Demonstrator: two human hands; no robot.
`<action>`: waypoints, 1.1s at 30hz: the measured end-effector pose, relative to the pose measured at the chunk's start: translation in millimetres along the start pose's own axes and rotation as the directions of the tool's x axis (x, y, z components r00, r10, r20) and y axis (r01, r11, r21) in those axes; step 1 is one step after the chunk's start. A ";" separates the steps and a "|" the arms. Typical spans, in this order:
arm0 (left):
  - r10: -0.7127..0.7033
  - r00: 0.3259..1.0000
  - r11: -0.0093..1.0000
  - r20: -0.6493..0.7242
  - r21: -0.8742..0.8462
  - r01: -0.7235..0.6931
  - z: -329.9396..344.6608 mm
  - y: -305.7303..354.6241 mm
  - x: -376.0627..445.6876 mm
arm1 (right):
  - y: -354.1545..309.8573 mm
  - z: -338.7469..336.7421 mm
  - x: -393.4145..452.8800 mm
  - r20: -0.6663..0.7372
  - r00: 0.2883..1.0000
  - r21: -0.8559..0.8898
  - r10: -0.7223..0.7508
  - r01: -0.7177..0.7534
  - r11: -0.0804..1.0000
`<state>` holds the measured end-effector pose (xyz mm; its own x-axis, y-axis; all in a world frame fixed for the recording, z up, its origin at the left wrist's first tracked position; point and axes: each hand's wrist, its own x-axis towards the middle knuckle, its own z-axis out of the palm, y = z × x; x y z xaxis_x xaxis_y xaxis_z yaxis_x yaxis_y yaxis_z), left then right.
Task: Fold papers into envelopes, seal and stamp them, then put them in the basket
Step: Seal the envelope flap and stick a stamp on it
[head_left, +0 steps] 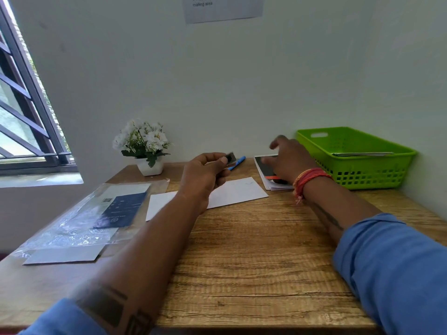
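My left hand (205, 174) is raised over the middle of the wooden table (254, 250) and pinches a small dark stamp (231, 157) between thumb and forefinger. Under that hand lies a white envelope (238, 192), flat on the table. My right hand (289, 158) reaches over a stack of sheets with a dark cover (267, 172), fingers loosely spread above it. The green basket (377, 170) stands at the back right, with a flat envelope (362, 154) lying inside.
A blue pen (238, 162) lies behind the envelope. A clear plastic pack of envelopes with a dark blue card (96, 213) covers the left side. A white pot of flowers (145, 146) stands at the back left. A printed notice (222, 7) hangs on the wall.
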<state>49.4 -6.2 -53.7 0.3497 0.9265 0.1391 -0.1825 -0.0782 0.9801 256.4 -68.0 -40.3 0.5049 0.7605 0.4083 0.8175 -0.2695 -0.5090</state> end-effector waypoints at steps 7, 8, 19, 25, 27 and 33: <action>0.024 1.000 1.000 0.014 0.017 -0.025 0.0 1.6 -4.2 | -45.3 14.6 -27.3 0.105 0.971 0.668 -0.215 0.091 0.738; 0.033 0.999 0.999 0.006 0.024 -0.034 -0.1 2.4 -4.8 | -46.6 17.4 -26.5 0.094 0.980 0.703 -0.175 0.059 0.708; 0.180 0.983 0.913 0.024 0.368 -0.176 4.2 3.1 -3.8 | -39.1 26.9 -23.0 0.128 0.989 0.761 -0.070 -0.053 0.646; 0.183 0.980 0.672 0.082 0.717 -0.186 -1.2 -5.3 6.0 | -28.3 17.4 -7.2 -0.002 1.000 0.727 0.012 -0.007 0.687; 0.251 0.955 0.532 0.161 0.801 -0.275 -2.0 -5.9 6.2 | -13.5 12.7 -3.7 0.013 0.999 0.618 -0.046 0.028 0.785; 0.082 0.950 0.210 0.302 0.926 -0.313 9.7 -17.5 6.8 | 0.7 17.0 -2.0 0.160 0.971 0.373 -0.180 0.109 0.921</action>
<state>63.9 -2.1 -68.6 0.5949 0.7620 0.2556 0.7034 -0.6475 0.2933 251.2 -59.7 -54.4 0.2987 0.8812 0.3665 0.7049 0.0551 -0.7071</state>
